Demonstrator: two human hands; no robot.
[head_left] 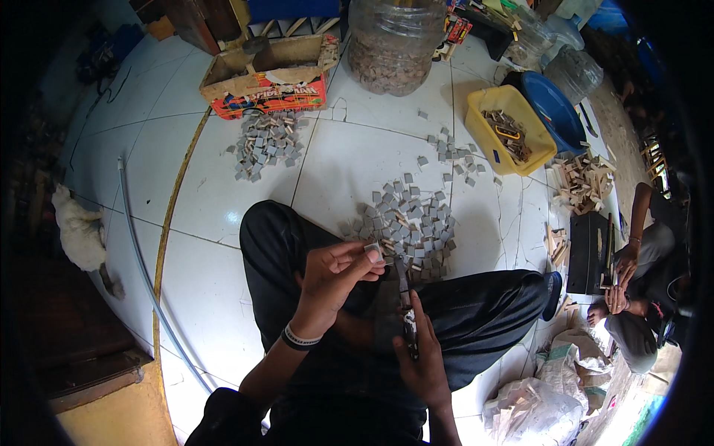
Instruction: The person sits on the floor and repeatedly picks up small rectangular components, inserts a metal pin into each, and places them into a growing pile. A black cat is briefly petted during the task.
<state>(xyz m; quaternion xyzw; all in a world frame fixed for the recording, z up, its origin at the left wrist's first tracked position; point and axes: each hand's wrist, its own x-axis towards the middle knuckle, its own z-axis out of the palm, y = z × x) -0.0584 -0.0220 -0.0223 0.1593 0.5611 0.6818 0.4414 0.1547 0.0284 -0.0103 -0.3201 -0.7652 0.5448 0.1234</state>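
Legs: black trousers (pixel 476 312).
Left wrist: black band with a pale stripe (pixel 299 339).
Forearms: bare, no sleeves visible.

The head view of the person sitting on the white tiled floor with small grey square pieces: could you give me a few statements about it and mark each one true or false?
1. The left hand pinches a small grey square piece. True.
2. The right hand holds a thin knife-like tool. True.
3. The yellow plastic tub is empty. False: it holds small wooden pieces.
4. The big clear plastic jar lies on its side. False: it stands upright, partly filled.
5. A pile of grey square pieces lies on the floor just in front of the knees. True.
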